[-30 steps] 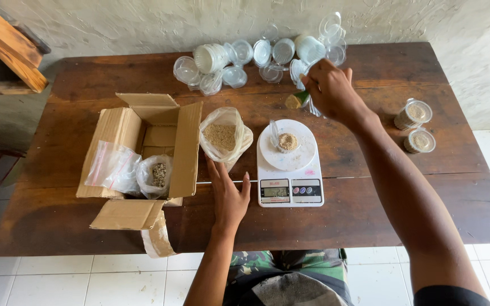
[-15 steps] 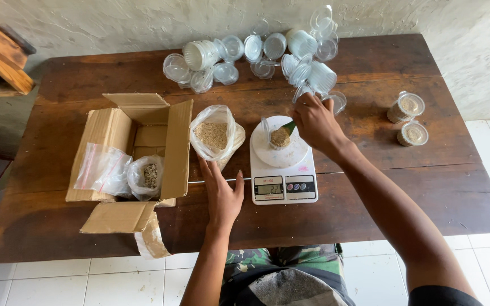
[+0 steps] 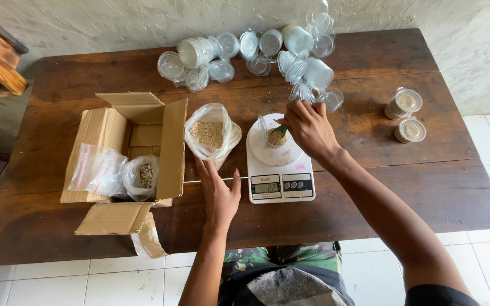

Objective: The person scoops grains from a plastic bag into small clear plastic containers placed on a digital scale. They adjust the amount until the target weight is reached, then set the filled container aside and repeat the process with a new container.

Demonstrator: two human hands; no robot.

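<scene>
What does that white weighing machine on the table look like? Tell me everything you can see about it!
The kitchen scale is white, looks plastic, and sits flat on the wooden table, near its front edge. It has a round weighing plate at the back and a lit little screen with buttons beside it at the front. A small clear cup of grainy brown stuff stands on the plate. The right hand hovers over the cup with a small green scoop; the left hand rests on the table beside the scale.

Left hand (image 3: 219, 195) flat, palm down, fingers spread; right hand (image 3: 308, 127) reaching forward, fingers curled.
</scene>
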